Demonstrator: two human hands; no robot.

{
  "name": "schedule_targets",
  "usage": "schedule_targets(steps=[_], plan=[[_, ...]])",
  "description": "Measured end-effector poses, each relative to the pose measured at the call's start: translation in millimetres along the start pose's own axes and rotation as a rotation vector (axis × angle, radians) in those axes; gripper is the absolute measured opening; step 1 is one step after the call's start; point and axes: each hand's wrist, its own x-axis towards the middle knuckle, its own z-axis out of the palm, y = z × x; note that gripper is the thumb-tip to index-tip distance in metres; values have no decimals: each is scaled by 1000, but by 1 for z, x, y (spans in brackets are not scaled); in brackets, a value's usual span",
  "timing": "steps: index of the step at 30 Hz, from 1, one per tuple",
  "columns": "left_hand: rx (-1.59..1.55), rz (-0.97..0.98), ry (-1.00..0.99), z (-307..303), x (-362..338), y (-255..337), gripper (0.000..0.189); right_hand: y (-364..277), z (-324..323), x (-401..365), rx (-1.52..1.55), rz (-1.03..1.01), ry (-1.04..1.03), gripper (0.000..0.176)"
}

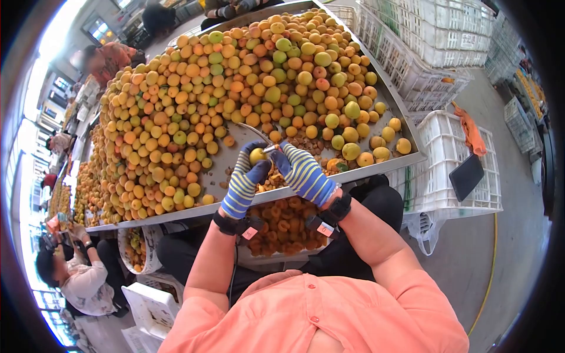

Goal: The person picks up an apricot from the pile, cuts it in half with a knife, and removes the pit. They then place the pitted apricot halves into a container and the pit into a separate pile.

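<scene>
My left hand (247,176), in a blue and yellow striped glove, is closed round a yellow-green fruit (258,156). Beside it my right hand (299,170), gloved alike, pinches a small metal tool (270,149) against the fruit's right side. A thin curved strip (259,132) rises from the tool toward the upper left. Both hands are over the near edge of a metal table (376,167) heaped with orange and green fruit (194,106). Pits and fruit pieces (306,144) lie just beyond my hands. Below the edge, a container holds halved fruit (285,226).
White crates (441,88) stand at the right, one with an orange cloth (469,130) and a dark flat object (466,177) on it. A white bucket (151,247) of fruit is at the lower left. Co-workers (82,282) sit along the left side and far edge.
</scene>
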Motion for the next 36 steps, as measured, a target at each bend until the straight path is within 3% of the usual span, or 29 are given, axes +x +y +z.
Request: schedule_targets(steps=[4,10,13,14,17,20,23,24,28,31,32,35,36], plan=[[-4,-54,37,7,1,4,37,-5,-1,-5,31,30,19,29],[43,23,59,15,2,3,37,-8,3,-6,-206,85,57,29],[164,239,56,11,8,-18,37,-1,10,-8,-209,86,50,28],[163,227,66,9,7,-23,40,0,12,-10,-198,103,34,29],[179,235,126,12,4,-24,30,-1,18,-9,-166,63,90,32],[26,102,164,7,4,-22,23,25,32,-5,-34,-221,168,34],[-60,6,184,5,5,-21,25,0,3,1,1133,978,-323,36],[-256,6,123,9,4,-16,29,-8,-7,5,1327,975,-501,38],[-441,147,110,6,16,-13,43,-15,-7,4,1433,844,-457,38],[-415,212,63,-12,19,-19,43,-6,-2,2,828,625,-234,39],[-421,217,39,-13,18,-16,43,14,5,2,508,319,-164,35],[-440,148,-4,-17,14,-13,44,31,25,-10,238,-55,28,30],[-524,117,12,-15,11,-10,42,9,13,-9,99,47,-66,29]])
